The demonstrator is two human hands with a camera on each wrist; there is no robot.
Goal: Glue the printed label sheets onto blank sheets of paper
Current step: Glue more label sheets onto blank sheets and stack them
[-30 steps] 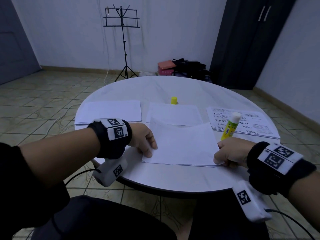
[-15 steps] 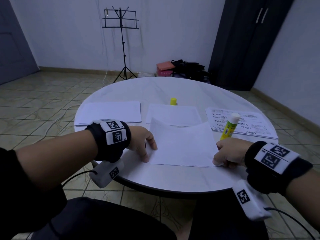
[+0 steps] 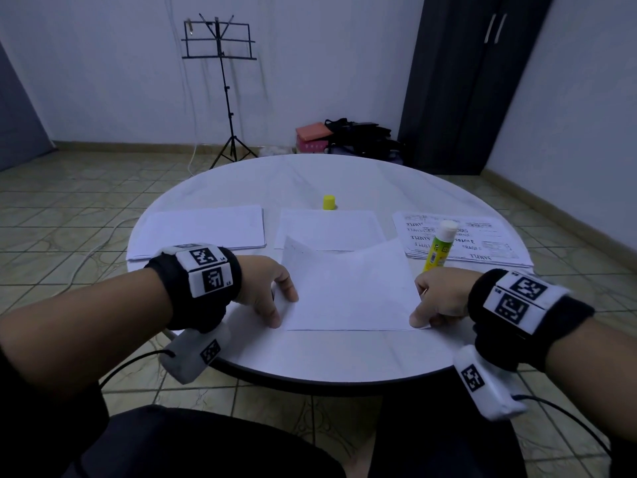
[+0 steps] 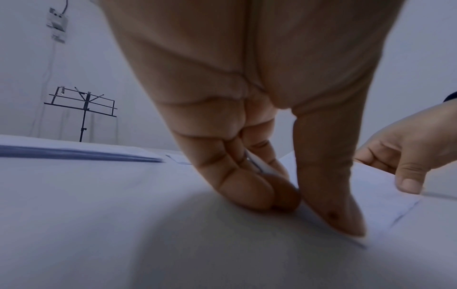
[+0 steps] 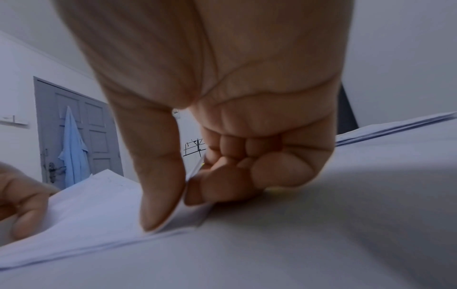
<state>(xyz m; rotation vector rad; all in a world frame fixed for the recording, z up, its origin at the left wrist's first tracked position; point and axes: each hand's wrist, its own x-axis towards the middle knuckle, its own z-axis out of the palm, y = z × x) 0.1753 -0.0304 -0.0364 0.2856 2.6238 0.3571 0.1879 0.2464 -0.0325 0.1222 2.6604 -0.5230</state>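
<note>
**Now lining up the sheet, corner by corner**

Now both hands are down at the near edge of a sheet (image 3: 348,291) lying face-down, as far as I can tell, on the round desk (image 3: 331,353). The left hand (image 3: 267,291) pinches its near left corner, thumb on top and fingers tucked under the edge. The right hand (image 3: 436,298) pinches the near right corner the same way, fingers curled beneath. The far edge of the sheet lifts slightly and overlaps a blank sheet (image 3: 329,229) just beyond both hands.

Just past the right hand a glue stick (image 3: 438,246) stands uncapped, by the stack of printed labels (image 3: 482,241); its yellow cap (image 3: 329,202) sits well beyond. A stack of blank paper (image 3: 203,229) lies beyond the left hand.

This looks like the placing step. Next, I'd judge, the corners want squaring, then flat pressing outward to avoid wrinkles.
</note>
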